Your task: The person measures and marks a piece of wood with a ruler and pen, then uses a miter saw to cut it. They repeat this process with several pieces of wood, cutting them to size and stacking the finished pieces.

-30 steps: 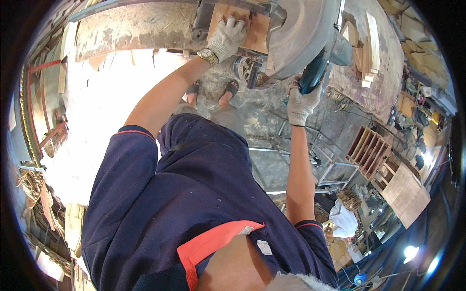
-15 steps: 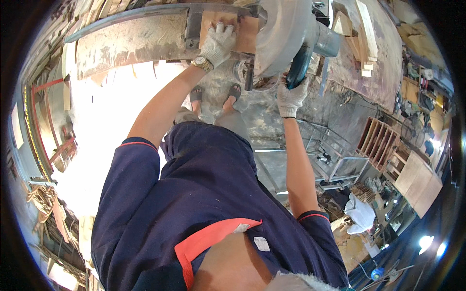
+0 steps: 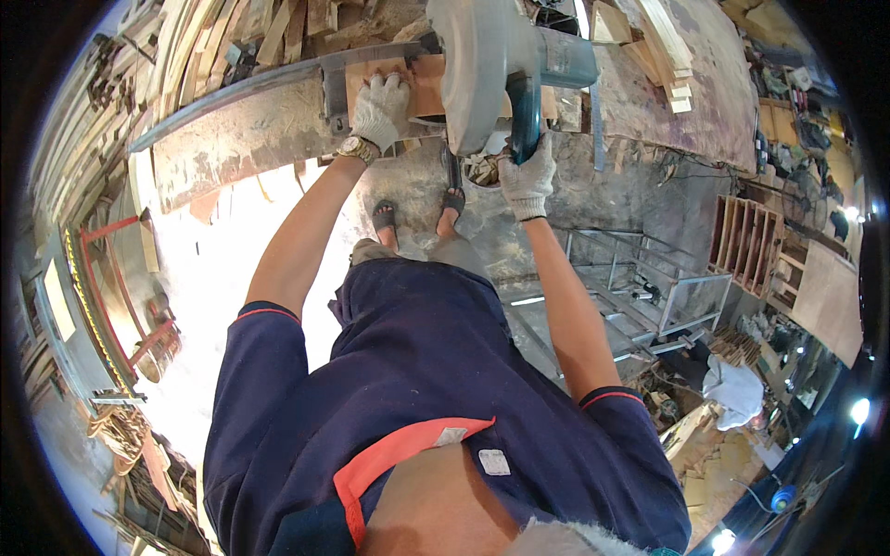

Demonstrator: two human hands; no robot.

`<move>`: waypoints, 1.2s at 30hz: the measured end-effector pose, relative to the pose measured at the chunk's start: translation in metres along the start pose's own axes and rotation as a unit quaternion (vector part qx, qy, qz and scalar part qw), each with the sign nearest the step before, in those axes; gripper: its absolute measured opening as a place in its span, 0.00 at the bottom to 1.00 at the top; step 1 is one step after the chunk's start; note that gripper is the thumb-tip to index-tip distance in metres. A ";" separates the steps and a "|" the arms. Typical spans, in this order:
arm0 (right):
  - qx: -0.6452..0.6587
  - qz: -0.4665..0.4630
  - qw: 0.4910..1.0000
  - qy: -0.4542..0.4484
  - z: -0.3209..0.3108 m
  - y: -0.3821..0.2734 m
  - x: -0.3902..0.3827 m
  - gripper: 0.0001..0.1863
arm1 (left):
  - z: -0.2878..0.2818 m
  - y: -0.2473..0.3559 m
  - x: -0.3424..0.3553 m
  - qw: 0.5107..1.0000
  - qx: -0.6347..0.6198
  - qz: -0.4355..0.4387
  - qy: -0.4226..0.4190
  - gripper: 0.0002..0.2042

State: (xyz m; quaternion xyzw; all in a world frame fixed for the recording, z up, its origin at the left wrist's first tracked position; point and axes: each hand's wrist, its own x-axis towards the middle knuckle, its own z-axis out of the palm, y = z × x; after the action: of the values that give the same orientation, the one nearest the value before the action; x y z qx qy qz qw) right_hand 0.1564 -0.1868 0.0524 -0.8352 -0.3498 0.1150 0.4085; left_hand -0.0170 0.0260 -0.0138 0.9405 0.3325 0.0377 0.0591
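My left hand point(image 3: 381, 109), in a white knit glove with a wristwatch, presses flat on a small wooden board point(image 3: 417, 85) lying on the saw bench against the metal fence point(image 3: 278, 79). My right hand point(image 3: 527, 174), also gloved, grips the dark teal handle point(image 3: 522, 111) of a grey chop saw point(image 3: 477, 65) whose guard hangs over the board just right of my left hand. The blade itself is hidden by the guard.
Stacked timber strips point(image 3: 232, 37) lie behind the bench. My sandalled feet point(image 3: 417, 213) stand on a dusty concrete floor. A metal frame point(image 3: 640, 296) and a slatted wooden crate point(image 3: 746, 246) are to the right, red metal stands point(image 3: 111, 278) to the left.
The saw head and both hands sit lower and more central in view than before. My left hand stays on the board and my right hand keeps its hold on the handle.
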 end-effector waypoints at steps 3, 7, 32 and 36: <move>-0.072 0.056 0.995 -0.050 -0.007 -0.011 0.003 0.27 | 0.007 -0.002 -0.002 0.999 0.031 -0.001 -0.019 0.27; -0.122 0.032 0.991 -0.039 -0.033 -0.052 0.010 0.29 | 0.014 -0.007 -0.008 0.991 0.063 0.045 0.106 0.22; -0.137 0.092 0.972 -0.168 -0.009 0.116 0.151 0.26 | 0.026 0.085 -0.244 0.810 -0.288 -0.465 0.213 0.35; 0.167 0.116 0.964 -0.170 0.008 0.143 0.137 0.19 | 0.032 0.121 -0.274 0.763 -0.294 -0.519 0.249 0.36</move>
State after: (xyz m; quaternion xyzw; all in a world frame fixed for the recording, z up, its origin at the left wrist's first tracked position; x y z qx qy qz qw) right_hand 0.3225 -0.1499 -0.0491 -0.7583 -0.2908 0.3585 0.4603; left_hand -0.1512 -0.2430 -0.0376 0.5183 0.7452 0.3303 0.2588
